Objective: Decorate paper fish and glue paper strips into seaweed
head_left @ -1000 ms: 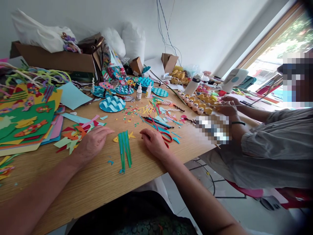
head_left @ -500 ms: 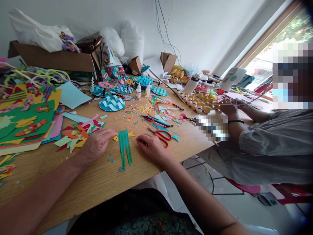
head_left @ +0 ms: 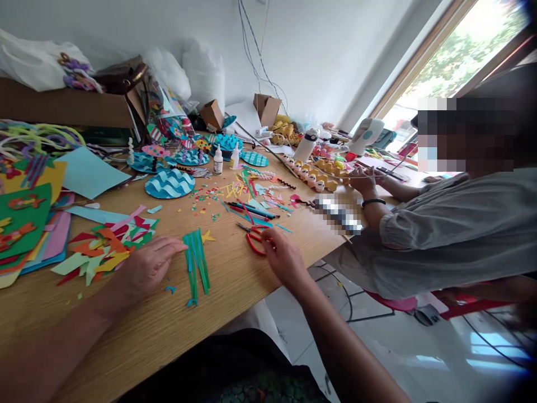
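Green and blue paper strips (head_left: 196,263) lie side by side on the table, their lower ends spread apart. My left hand (head_left: 155,260) rests just left of them, fingers together, the fingertips at the strips' top left edge; whether they pinch anything is too small to tell. A yellow paper star (head_left: 207,237) lies right of the strips' top. My right hand (head_left: 279,249) is at the red-handled scissors (head_left: 254,244), its curled fingers on the handle loop. The scissors lie with their blades pointing up and left.
Paper scraps (head_left: 103,246) lie left of my left hand. Beyond are pens (head_left: 254,210), two glue bottles (head_left: 218,160), a blue wavy disc (head_left: 170,183) and egg-carton pieces (head_left: 312,178). A person in a grey sleeve (head_left: 415,218) sits at the right.
My right hand has moved right, away from the strips, onto the scissors' handle. My left hand stays beside the strips. The view has turned to the right.
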`<action>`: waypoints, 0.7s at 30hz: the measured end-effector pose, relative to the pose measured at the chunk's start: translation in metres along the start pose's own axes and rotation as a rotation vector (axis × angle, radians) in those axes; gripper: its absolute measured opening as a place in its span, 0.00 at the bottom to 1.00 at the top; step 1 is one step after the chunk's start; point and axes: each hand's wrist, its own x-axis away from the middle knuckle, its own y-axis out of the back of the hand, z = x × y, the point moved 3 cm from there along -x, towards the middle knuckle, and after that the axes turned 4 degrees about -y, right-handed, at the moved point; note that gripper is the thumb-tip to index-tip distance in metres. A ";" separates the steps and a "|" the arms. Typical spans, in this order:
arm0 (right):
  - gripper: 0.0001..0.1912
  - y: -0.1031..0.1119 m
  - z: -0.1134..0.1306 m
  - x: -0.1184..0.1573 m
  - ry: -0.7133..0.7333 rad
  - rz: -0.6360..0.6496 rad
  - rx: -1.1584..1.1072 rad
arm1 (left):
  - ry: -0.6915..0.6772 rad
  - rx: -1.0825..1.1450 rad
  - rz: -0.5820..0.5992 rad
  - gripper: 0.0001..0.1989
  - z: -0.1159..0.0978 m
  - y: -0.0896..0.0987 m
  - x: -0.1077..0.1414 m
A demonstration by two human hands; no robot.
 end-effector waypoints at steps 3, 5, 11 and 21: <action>0.08 0.017 -0.034 -0.012 -0.226 -0.029 0.173 | -0.003 -0.001 -0.002 0.16 0.002 -0.003 0.002; 0.09 0.023 -0.053 -0.021 -0.300 0.010 0.298 | -0.019 -0.006 -0.007 0.16 0.002 -0.006 0.003; 0.09 0.024 -0.076 -0.042 -0.334 0.134 0.393 | -0.027 -0.024 -0.010 0.16 0.003 -0.009 0.003; 0.10 0.023 -0.079 -0.048 -0.350 0.242 0.388 | -0.034 -0.024 -0.008 0.15 0.005 -0.008 0.004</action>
